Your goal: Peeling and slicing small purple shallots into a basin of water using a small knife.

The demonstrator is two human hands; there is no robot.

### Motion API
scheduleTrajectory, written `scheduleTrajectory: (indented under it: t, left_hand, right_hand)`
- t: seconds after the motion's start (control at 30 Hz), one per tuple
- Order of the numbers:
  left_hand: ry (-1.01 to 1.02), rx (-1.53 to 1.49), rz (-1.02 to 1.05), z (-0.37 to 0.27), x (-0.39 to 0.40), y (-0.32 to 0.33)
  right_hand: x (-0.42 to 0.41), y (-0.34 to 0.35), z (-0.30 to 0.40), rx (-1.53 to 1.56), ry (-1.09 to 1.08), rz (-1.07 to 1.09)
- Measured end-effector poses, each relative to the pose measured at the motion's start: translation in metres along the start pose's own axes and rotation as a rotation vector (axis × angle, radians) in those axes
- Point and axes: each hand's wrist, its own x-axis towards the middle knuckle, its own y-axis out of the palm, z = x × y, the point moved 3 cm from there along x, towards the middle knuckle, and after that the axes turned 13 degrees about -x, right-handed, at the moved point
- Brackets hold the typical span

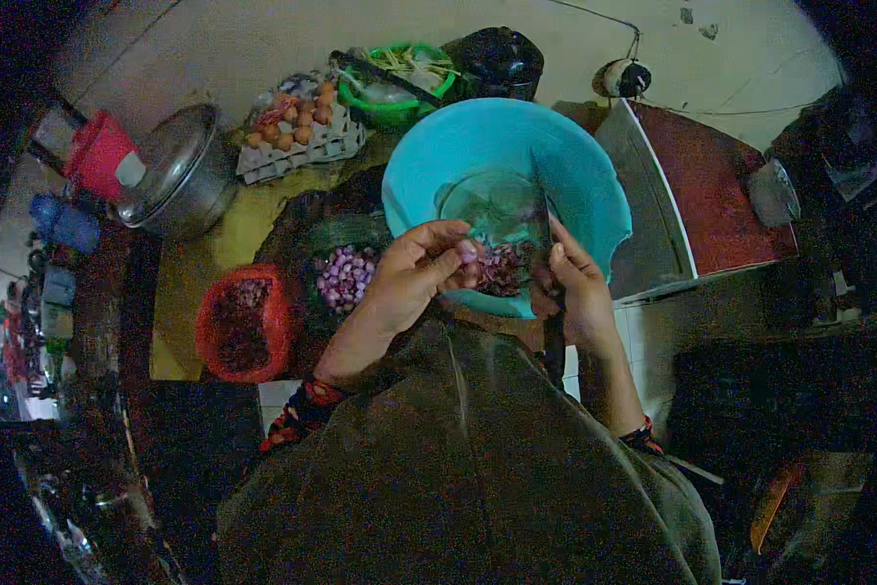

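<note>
Between the thumb and fingers of my left hand [416,270] is a small purple shallot [467,251], held over the near side of a large light-blue plastic basin [585,153]. My right hand [579,281] grips a knife [540,212], its dark blade pointing away from me over the basin. Purple-red shallot skins or pieces [503,269] lie at the basin's near side, partly behind my hands. Left of my left hand, many peeled shallots [345,278] sit together in a container whose edges are dim. Farther left, a red plastic container [206,322] holds more dark red shallots or skins.
Egg trays with brown eggs [299,131] and a green basket [391,110] stand beyond, beside a black lidded container [498,62]. A large metal pot [190,172] and a red container [102,157] are at the left. A dark red surface [716,183] lies right of the basin.
</note>
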Motion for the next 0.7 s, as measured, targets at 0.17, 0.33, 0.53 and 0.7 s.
scheduleTrajectory:
  t: [0.17,0.33,0.53,0.7]
  left_hand:
    - [0.047,0.101,-0.08,-0.004,0.002,-0.008]
    - [0.155,0.353,-0.117,0.002,0.011,-0.014]
    - [0.261,0.413,-0.047,0.012,0.017,-0.013]
    - [0.218,0.345,-0.029,0.011,0.013,-0.009]
  right_hand:
    - [0.008,-0.008,-0.017,-0.422,-0.103,0.054]
    - [-0.003,0.016,-0.007,-0.444,-0.094,0.199]
    - [0.007,0.015,-0.014,-0.622,-0.23,0.24]
    - [0.007,0.009,-0.019,-0.423,0.132,0.145]
